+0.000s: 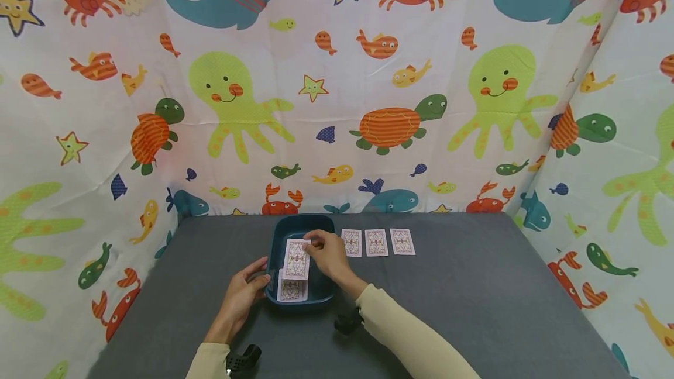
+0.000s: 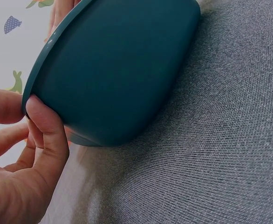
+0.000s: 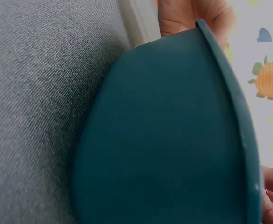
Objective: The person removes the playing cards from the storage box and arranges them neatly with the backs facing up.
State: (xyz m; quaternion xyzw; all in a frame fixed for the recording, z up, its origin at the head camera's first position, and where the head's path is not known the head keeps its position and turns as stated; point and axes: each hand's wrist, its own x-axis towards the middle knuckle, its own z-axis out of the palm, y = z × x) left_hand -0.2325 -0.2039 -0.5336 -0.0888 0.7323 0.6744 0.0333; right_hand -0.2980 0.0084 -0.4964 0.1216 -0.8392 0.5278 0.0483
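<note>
A dark teal plastic bin [image 1: 322, 294] stands on the grey cloth. My left hand [image 1: 243, 291] pinches its left rim between thumb and fingers; the left wrist view shows this hand [image 2: 38, 154] on the rim of the bin [image 2: 113, 70]. Above the inside of the bin, my right hand [image 1: 329, 255] pinches a playing card [image 1: 296, 261] by its upper right corner, patterned back upward. Below that card, more cards [image 1: 292, 291] lie in the bin, partly covered. In the right wrist view the bin wall [image 3: 169, 135] hides most of the right hand [image 3: 272, 196].
Three playing cards lie in a row right of the bin, backs up: a near one [image 1: 351, 243], a middle one [image 1: 376, 243] and a far-right one [image 1: 402, 241]. The grey table [image 1: 463, 309] meets a sea-animal curtain [image 1: 337, 116] at the back and sides.
</note>
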